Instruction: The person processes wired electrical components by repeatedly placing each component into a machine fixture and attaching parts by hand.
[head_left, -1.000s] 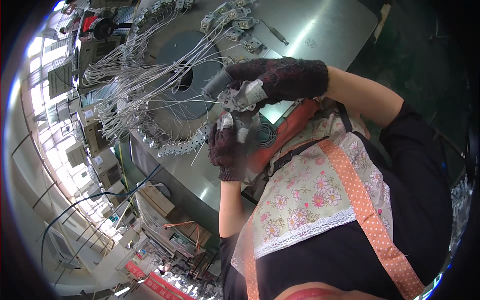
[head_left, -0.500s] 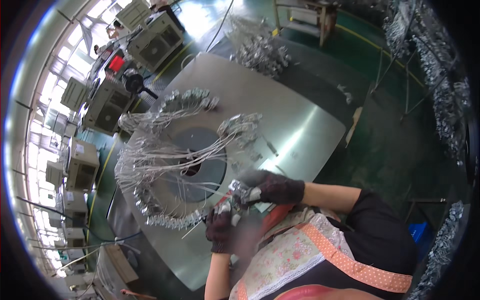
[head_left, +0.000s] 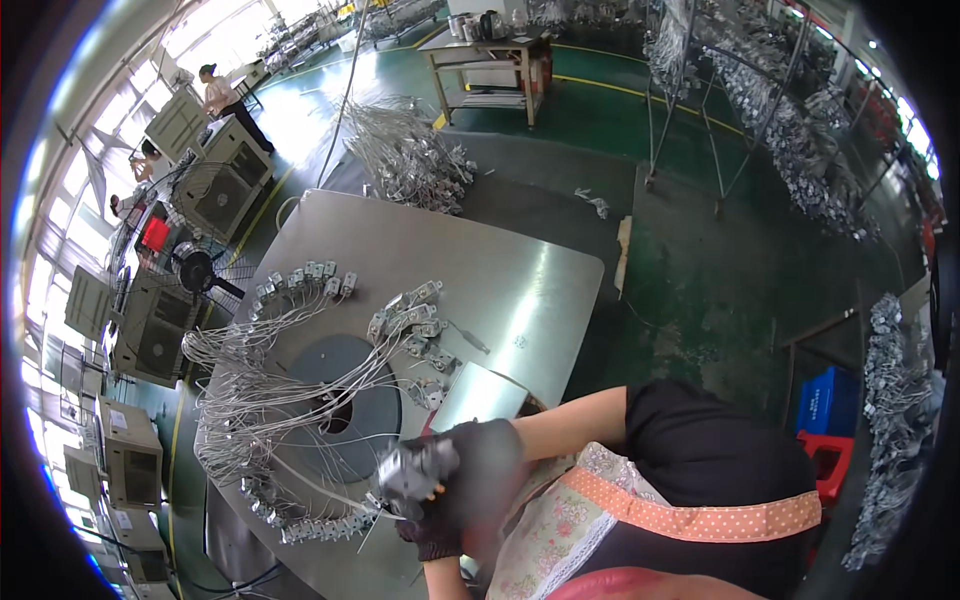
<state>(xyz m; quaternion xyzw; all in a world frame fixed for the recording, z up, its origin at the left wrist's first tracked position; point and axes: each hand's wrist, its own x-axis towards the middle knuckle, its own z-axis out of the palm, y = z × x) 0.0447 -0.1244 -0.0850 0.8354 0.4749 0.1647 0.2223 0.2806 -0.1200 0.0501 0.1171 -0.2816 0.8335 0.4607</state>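
In dark gloves, my two hands meet over the near edge of the metal table. My right hand (head_left: 475, 450) is closed around a silvery metal cable-end piece (head_left: 405, 478), blurred by motion. Below it my left hand (head_left: 437, 540) is mostly hidden by the right one; its fingers do not show clearly. White cables (head_left: 290, 395) with small metal housings at their ends lie looped over a grey disc (head_left: 335, 358) with a dark centre hole. Metal housings (head_left: 325, 530) line the near left of the disc, and others (head_left: 410, 315) sit at its far right.
The brushed metal table (head_left: 510, 290) carries a pale sheet (head_left: 480, 400) beside my right wrist. A heap of cables (head_left: 410, 160) lies beyond its far edge. Racks hung with cables (head_left: 780, 120) stand to the right, near a blue bin (head_left: 828, 400). A fan (head_left: 195, 268) stands left.
My head view has turned, so the table sits lower and further left. My right hand has moved over my left, covering much of it, and the metal piece now shows in front.
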